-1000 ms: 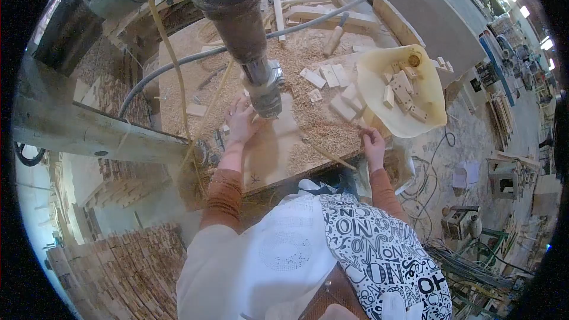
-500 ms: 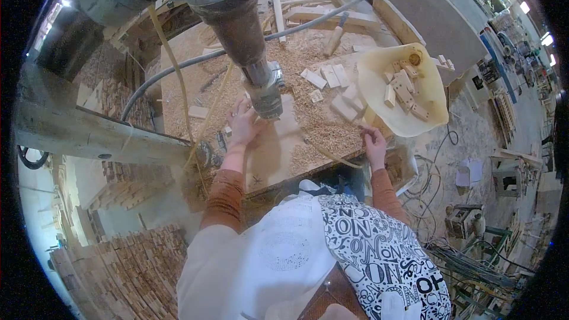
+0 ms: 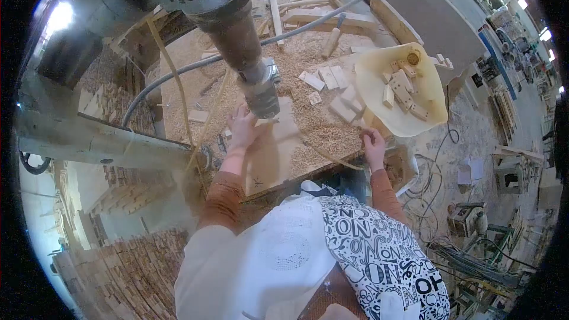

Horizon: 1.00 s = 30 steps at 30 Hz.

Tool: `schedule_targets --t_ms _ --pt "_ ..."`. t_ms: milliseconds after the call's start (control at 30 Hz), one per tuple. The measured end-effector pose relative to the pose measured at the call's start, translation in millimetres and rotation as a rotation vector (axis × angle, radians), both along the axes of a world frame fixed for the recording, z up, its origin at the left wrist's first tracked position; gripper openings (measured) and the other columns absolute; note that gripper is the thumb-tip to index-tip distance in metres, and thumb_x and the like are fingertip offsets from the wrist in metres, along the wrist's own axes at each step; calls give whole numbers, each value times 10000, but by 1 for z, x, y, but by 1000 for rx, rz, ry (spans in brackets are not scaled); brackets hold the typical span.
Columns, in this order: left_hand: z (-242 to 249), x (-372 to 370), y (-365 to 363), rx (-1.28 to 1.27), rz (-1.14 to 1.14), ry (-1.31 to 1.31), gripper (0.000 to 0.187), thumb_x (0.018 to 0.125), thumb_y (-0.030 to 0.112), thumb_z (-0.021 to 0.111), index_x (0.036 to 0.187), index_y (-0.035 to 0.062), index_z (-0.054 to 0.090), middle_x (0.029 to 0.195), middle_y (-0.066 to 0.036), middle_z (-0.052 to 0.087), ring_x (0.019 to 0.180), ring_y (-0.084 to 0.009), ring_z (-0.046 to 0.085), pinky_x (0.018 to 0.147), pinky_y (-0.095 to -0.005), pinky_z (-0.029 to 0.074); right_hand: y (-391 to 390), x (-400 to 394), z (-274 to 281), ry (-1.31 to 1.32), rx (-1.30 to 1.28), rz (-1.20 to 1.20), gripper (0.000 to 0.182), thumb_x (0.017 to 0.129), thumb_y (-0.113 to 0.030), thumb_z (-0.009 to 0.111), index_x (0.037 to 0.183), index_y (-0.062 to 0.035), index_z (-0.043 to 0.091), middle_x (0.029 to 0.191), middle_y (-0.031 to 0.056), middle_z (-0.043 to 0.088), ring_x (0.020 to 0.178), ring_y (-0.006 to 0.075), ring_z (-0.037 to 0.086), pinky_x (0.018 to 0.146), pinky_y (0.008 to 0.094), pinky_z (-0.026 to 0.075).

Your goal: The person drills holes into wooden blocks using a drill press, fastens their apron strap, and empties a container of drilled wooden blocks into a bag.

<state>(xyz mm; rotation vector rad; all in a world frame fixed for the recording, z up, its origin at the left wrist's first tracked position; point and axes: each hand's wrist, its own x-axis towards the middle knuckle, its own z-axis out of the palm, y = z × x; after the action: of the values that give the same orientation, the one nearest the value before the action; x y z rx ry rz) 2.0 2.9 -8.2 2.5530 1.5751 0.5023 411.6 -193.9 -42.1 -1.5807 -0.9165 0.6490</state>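
My left hand [image 3: 241, 133] rests low beside the drill spindle [image 3: 262, 98] of a large machine. Its fingers are bent and close together, and the spindle hides their tips and whatever they grip. Beneath that hand lies a pale flat board [image 3: 267, 166] with a dark star-like mark near its front end. At the table's front right edge, my right hand [image 3: 373, 147] is closed in a pinch; anything between the fingertips is too small to name. Just beyond it stands a cream-coloured basin [image 3: 370, 68] holding several drilled wooden pieces [image 3: 403, 92].
Wood shavings [image 3: 320, 136] cover much of the worktable, with several small blocks [image 3: 326, 77] among them. A wooden-handled tool [image 3: 333, 41] lies farther back. A grey cable [image 3: 320, 21] crosses above the table. Stacked wood [image 3: 136, 278] fills the lower left; loose cables [image 3: 435, 184] lie on the right floor.
The view has shifted slightly. Both hands keep nearly the same places and poses, and the wooden pieces stay in the basin.
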Motion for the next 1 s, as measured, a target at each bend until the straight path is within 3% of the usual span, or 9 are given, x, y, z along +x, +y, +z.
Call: schedule_targets --t_ms 100,167,300,367,500,567,700,867,1000 --pt "19 9 -6 20 2 87 494 725 408 815 1170 218 715 1403 -85 519 1388 -294 383 1040 -595 293 -1 1 3 44 -64 9 209 921 16 560 1105 2 659 990 25 683 932 111 621 874 255 485" --pt "53 25 -16 -92 74 340 407 799 437 742 1130 201 716 1306 -120 589 1315 -303 474 1000 -592 352 -1 1 2 59 -61 17 207 922 6 563 1105 2 660 993 25 682 942 112 620 881 257 482" --pt "40 35 -24 -235 30 201 319 869 419 660 1084 191 721 1166 -148 659 1197 -326 568 967 -575 406 0 8 -15 -32 -26 23 230 953 6 533 1137 -28 668 1000 23 697 923 112 640 828 250 500" --pt "57 46 -49 -439 40 255 344 873 325 686 1202 227 707 1169 -155 663 1001 -345 659 857 -469 523 0 9 -13 -61 -34 30 234 954 9 529 1139 -25 668 1002 27 699 928 113 643 832 251 502" --pt "33 46 -65 -307 -23 -40 249 925 342 615 1072 182 736 1090 -169 682 1062 -351 629 965 -503 463 0 7 -13 -25 -36 36 243 953 20 517 1142 -11 666 1007 37 703 943 119 648 862 258 508" --pt "21 46 -65 -173 -44 -113 291 938 315 609 1185 196 704 1097 -167 676 1039 -366 631 980 -493 460 -1 5 -8 -29 -35 39 243 952 23 515 1141 -7 665 1010 37 702 948 121 648 876 262 507" --pt "14 46 -64 -24 -63 -153 340 938 265 604 1253 149 666 1068 -165 672 1042 -374 626 975 -507 453 0 3 -2 -26 -26 52 242 950 30 516 1140 -3 663 1018 35 701 958 127 646 901 266 500" --pt "-1 39 -41 -116 132 -390 342 840 225 691 1145 73 676 1019 -135 682 1045 -314 642 986 -460 430 0 2 -2 -73 -31 33 241 952 23 520 1144 -8 663 1018 31 701 950 116 641 876 255 498" --pt "0 30 -25 -62 107 -239 505 766 269 817 1222 148 638 1064 -68 702 988 -286 656 1007 -460 375 -1 3 -1 -6 -85 29 241 956 12 529 1153 -21 665 1015 23 701 938 101 638 860 246 498"
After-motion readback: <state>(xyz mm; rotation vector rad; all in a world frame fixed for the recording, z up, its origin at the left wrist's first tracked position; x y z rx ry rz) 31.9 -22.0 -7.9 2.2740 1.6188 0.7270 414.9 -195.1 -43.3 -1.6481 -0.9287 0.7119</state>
